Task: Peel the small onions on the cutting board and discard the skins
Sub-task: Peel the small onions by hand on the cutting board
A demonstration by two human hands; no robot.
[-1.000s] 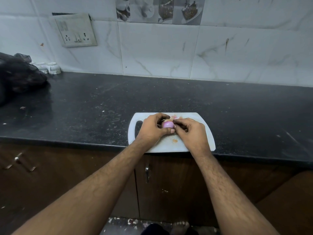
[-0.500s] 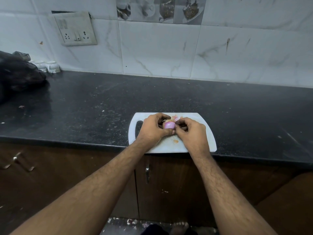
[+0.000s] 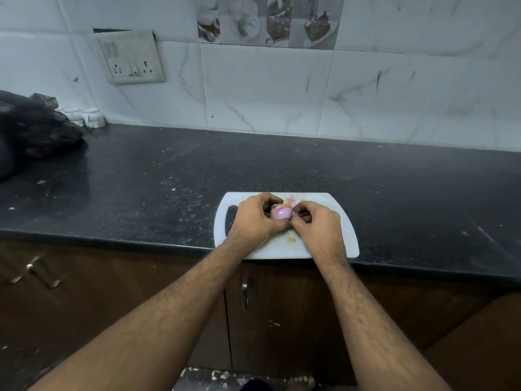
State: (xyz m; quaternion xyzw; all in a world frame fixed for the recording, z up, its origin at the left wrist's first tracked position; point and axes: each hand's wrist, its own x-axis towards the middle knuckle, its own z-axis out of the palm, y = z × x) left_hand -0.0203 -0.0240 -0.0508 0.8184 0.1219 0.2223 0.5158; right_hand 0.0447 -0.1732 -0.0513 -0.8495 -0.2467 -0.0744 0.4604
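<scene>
A small pink onion [image 3: 282, 213] is held just above the white cutting board [image 3: 342, 221] at the counter's front edge. My left hand [image 3: 258, 218] grips the onion from the left, its fingers curled around it. My right hand [image 3: 315, 225] pinches at the onion's right side, where a bit of papery skin shows. Loose skin scraps [image 3: 290, 199] lie on the board behind the hands, and another scrap [image 3: 291, 240] lies near the front. Any other onions are hidden by my hands.
The board sits on a black stone counter [image 3: 141, 179] against a white tiled wall. A black plastic bag [image 3: 31, 131] lies at far left, with small white cups [image 3: 91, 117] beside it. A socket plate [image 3: 131, 56] is on the wall. Brown cabinet doors [image 3: 262, 306] are below.
Both hands stay on the onion over the board; the fingers have shifted slightly and a little more of the pink onion shows.
</scene>
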